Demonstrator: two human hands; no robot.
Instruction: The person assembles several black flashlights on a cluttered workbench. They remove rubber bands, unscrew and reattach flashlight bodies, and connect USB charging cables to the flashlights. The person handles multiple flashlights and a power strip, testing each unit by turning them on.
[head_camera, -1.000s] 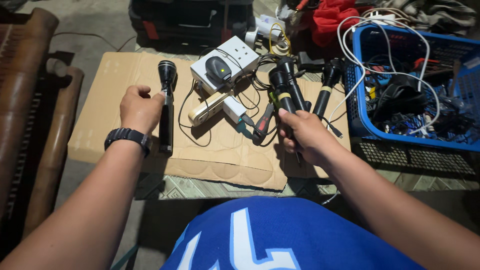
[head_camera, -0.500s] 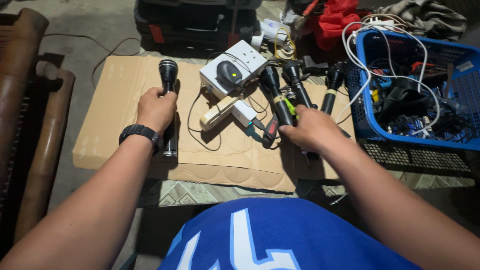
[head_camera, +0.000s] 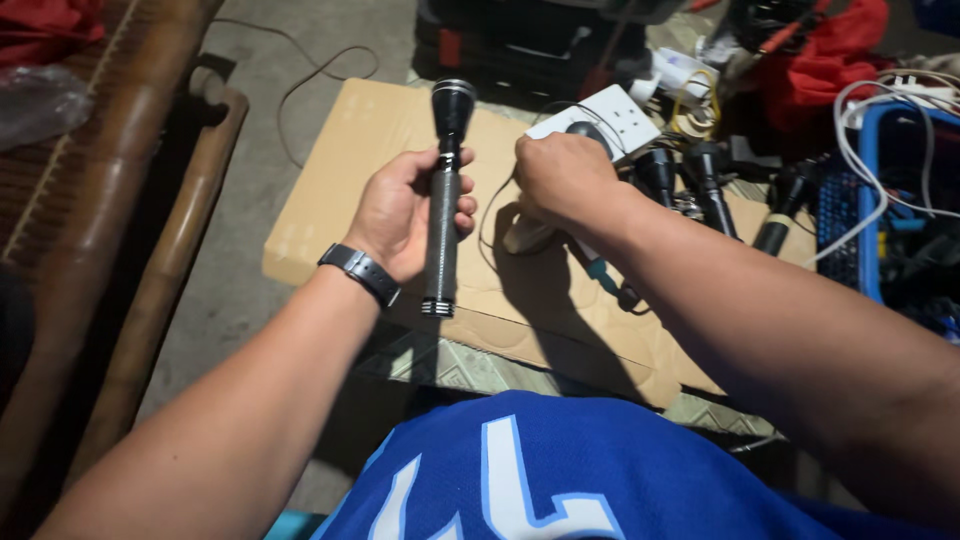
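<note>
My left hand (head_camera: 400, 212) is shut around the ribbed grip of a long black flashlight (head_camera: 441, 205). It holds the flashlight upright above the cardboard sheet (head_camera: 340, 160), lens end pointing away from me. A black watch is on that wrist. My right hand (head_camera: 563, 176) hovers just right of the flashlight, with its back to the camera and its fingers curled. It sits against the near edge of a white socket box (head_camera: 618, 115). What its fingers touch is hidden. Three more black flashlights (head_camera: 708, 178) lie on the cardboard beyond my right forearm.
A blue plastic basket (head_camera: 866, 190) full of cables and parts stands at the right. A white cord (head_camera: 900, 95) hangs over its rim. A wooden bench (head_camera: 130, 200) runs along the left. A black case (head_camera: 520, 45) and red cloth (head_camera: 830, 60) lie at the back.
My left hand has lifted the long flashlight off the cardboard toward me. My right hand has let go of the other flashlights and moved left to the white socket box.
</note>
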